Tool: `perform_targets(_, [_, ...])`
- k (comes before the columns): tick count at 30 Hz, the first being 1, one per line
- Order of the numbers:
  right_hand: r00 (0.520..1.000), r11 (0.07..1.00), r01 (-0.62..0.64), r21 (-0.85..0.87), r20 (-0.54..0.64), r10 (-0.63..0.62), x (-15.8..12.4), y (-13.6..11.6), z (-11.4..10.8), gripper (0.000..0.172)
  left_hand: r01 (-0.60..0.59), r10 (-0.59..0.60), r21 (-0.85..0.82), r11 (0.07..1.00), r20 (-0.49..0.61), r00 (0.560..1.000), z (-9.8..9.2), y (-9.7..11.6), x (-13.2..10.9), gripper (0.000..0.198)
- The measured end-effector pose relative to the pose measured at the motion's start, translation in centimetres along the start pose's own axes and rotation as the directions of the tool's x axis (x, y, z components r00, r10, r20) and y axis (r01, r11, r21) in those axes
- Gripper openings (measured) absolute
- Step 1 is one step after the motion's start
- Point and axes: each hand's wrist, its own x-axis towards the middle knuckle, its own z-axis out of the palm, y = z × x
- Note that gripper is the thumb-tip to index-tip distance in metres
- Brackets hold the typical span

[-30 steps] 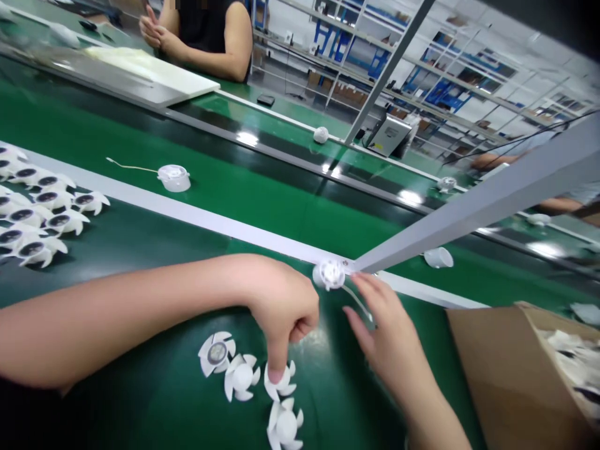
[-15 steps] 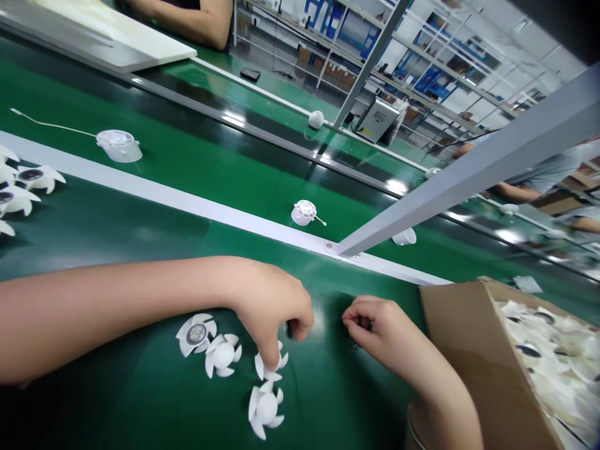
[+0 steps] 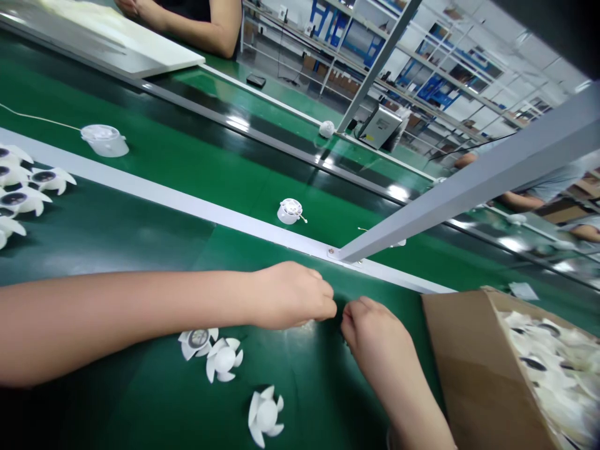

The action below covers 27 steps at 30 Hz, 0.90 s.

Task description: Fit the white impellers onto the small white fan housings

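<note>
While the left hand (image 3: 293, 295) and right hand (image 3: 375, 331) met fingertip to fingertip, both were curled; any pinched part was hidden, cannot tell. Three white fan impellers (image 3: 225, 361) lay on the green bench (image 3: 117, 237) just beside the left wrist. Cardboard box (image 3: 464, 350) of more sat by the right forearm, probably as stock within reach.

One head-worn view — looking forward and down, close over the green table (image 3: 140, 237), slightly tilted, shelving (image 3: 435, 69) far behind.

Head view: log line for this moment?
hands: left hand and right hand fingertips close, contents hidden | impellers: three loose on mat | box: right
</note>
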Motion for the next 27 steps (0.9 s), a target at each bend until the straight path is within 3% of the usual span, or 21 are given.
perform_targets(3, [1.000, 0.993, -0.022, 0.120, -0.011, 0.023, 0.6, 0.5, 0.0, 0.015, -0.025, 0.032, 0.068, 0.997, -0.105, 0.994, 0.6, -0.9, 0.1, 0.013])
perform_targets(5, [0.999, 0.958, -0.030, 0.284, -0.033, 0.041, 0.9, 0.7, -0.4, 0.012, -0.048, 0.036, -0.079, 0.996, -0.143, 0.989, 0.7, -1.5, 0.0, 0.010])
perform_targets(7, [0.996, 0.882, -0.015, 0.470, -0.069, 0.053, 1.1, 0.4, -0.9, 0.009, -0.044, -0.002, -0.256, 0.966, -0.176, 0.984, 0.7, -2.1, 0.0, 0.027])
perform_targets(11, [0.991, 0.731, 0.091, 0.676, -0.136, 0.003, 1.2, -1.0, -1.5, 0.010, 0.064, -0.138, -0.436, 0.898, -0.141, 0.980, 1.0, -3.0, 0.2, 0.031])
perform_targets(14, [0.985, 0.728, 0.151, 0.669, -0.166, -0.052, 1.4, -1.9, -1.1, 0.010, 0.138, -0.221, -0.534, 0.834, -0.095, 0.971, 1.4, -3.4, 0.3, 0.030])
perform_targets(22, [0.958, 0.838, 0.233, 0.494, -0.263, -0.112, 2.0, -2.4, 0.3, 0.008, 0.145, -0.293, -0.728, 0.670, -0.080, 0.953, 2.3, -4.0, 0.6, 0.034])
perform_targets(27, [0.954, 0.846, 0.251, 0.471, -0.269, -0.133, 1.7, -2.6, -0.1, 0.009, 0.178, -0.319, -0.754, 0.632, -0.044, 0.947, 2.4, -4.2, 0.8, 0.040])
